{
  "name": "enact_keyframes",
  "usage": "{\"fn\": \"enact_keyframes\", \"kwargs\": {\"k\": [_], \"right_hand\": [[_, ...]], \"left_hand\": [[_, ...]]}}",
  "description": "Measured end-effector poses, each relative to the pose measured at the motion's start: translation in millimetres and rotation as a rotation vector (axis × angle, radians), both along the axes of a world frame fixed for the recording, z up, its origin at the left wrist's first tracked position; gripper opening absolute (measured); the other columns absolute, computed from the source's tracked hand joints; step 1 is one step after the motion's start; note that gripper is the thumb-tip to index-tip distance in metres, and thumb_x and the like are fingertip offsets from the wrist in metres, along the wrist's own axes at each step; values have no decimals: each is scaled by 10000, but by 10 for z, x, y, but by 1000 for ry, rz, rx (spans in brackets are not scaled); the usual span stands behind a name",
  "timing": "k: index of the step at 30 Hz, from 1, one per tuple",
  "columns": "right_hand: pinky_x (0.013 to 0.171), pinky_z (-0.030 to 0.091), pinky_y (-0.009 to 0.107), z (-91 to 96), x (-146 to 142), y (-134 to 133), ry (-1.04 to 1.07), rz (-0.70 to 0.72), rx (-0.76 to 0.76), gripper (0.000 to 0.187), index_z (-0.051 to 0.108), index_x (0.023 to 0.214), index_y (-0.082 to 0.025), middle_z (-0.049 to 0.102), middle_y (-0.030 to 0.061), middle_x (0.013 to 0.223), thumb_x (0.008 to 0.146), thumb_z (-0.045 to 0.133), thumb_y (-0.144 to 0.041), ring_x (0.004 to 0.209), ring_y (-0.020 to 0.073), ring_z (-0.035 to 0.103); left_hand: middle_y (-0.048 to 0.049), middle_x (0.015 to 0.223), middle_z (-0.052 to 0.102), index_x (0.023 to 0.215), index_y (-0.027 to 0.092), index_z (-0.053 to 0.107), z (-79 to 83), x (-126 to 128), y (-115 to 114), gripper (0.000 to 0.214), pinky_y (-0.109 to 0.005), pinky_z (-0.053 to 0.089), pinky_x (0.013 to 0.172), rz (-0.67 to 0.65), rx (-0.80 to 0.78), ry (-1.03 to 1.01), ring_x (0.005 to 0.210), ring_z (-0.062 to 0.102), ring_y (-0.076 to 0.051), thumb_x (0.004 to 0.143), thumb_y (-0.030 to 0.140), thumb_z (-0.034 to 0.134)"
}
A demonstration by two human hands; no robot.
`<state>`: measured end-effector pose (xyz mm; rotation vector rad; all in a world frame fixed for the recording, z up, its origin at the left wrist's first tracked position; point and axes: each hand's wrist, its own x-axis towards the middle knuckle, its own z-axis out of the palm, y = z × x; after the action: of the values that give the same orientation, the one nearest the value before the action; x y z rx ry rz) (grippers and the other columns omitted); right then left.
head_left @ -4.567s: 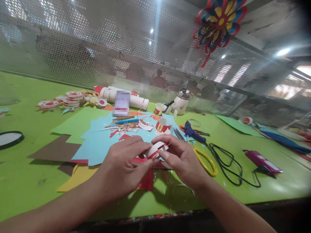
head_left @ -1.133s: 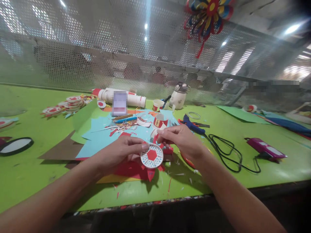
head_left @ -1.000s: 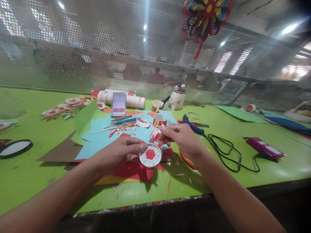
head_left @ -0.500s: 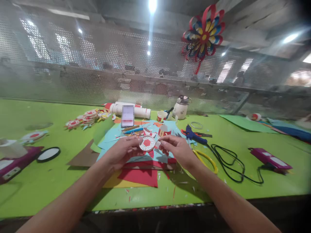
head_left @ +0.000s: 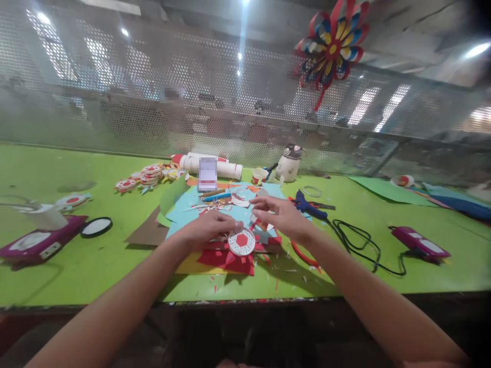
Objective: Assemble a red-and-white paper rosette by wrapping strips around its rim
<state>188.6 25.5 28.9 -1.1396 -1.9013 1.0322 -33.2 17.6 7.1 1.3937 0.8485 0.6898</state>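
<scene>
My left hand holds a round white paper disc with a red hexagon centre, with red points fanned out behind it, just above red and yellow paper sheets. My right hand hovers just right of the disc, thumb and fingers pinched on a small red-and-white paper piece. Both hands are over a blue paper sheet littered with red and white cuttings.
The green table holds a blue glue gun with a black cord, a magenta box, a stack of finished discs, white tubes, a black-rimmed lid. Perforated metal screen behind; a paper pinwheel hangs above.
The disc has come down from in front of me to just above the red sheet, still in my left hand. My right hand stays beside it, pinching. The camera view tilted.
</scene>
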Motion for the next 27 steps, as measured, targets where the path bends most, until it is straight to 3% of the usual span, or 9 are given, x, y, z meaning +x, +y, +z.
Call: {"fn": "enact_keyframes", "kwargs": {"k": [2, 5, 12, 14, 19, 23, 27], "right_hand": [[666, 473, 304, 40, -56, -32, -68, 140, -89, 427, 631, 1136, -130, 671, 62, 868, 793, 700, -375, 708, 147, 602], [618, 440, 287, 26, -121, -103, -45, 295, -243, 489, 603, 1157, -122, 642, 13, 738, 769, 736, -389, 623, 131, 576], [579, 416, 221, -179, -118, -203, 296, 212, -478, 698, 532, 1276, -178, 584, -42, 701, 666, 850, -296, 623, 92, 540], [565, 437, 216, -199, -126, -229, 397, 175, -539, 726, 523, 1282, -193, 588, -39, 726, 649, 867, -278, 625, 92, 561], [586, 505, 235, -132, -187, -228, 647, -2, -467, 711, 556, 1204, -157, 654, 12, 800, 593, 902, -269, 659, 113, 614], [612, 524, 245, -92, -256, -169, 775, -129, -361, 679, 559, 1143, -153, 694, 47, 874, 579, 908, -301, 687, 125, 639], [582, 516, 243, -121, -353, -142, 830, -128, -350, 668, 561, 1118, -154, 686, 27, 835, 565, 908, -299, 670, 131, 641]], "left_hand": [[56, 500, 421, 627, 117, 634, 4, -6, -23, 387, -212, 208, 447, -73, -13, 25, 468, 304, -61, 730, 468, 759], [62, 516, 473, 730, 115, 660, -33, -4, -23, 348, -211, 199, 459, -94, -73, -34, 469, 320, -54, 669, 419, 820], [55, 551, 542, 799, 167, 570, -108, 76, 23, 484, -197, 272, 465, -15, -128, -135, 465, 419, -72, 546, 428, 890], [46, 554, 543, 792, 158, 574, -93, 85, 38, 495, -191, 298, 464, 31, -143, -176, 462, 435, -72, 568, 490, 865], [-17, 685, 621, 894, 155, 598, -33, 56, 25, 539, -243, 491, 563, 192, -200, -300, 581, 598, -132, 789, 683, 584], [-91, 869, 695, 983, 130, 632, 61, 111, -136, 396, -310, 564, 690, 251, -185, -360, 755, 690, -199, 874, 509, 599], [-108, 787, 700, 979, 101, 632, 170, 160, -307, 367, -303, 573, 654, 376, -183, -536, 679, 681, -186, 957, 438, 488]]}}
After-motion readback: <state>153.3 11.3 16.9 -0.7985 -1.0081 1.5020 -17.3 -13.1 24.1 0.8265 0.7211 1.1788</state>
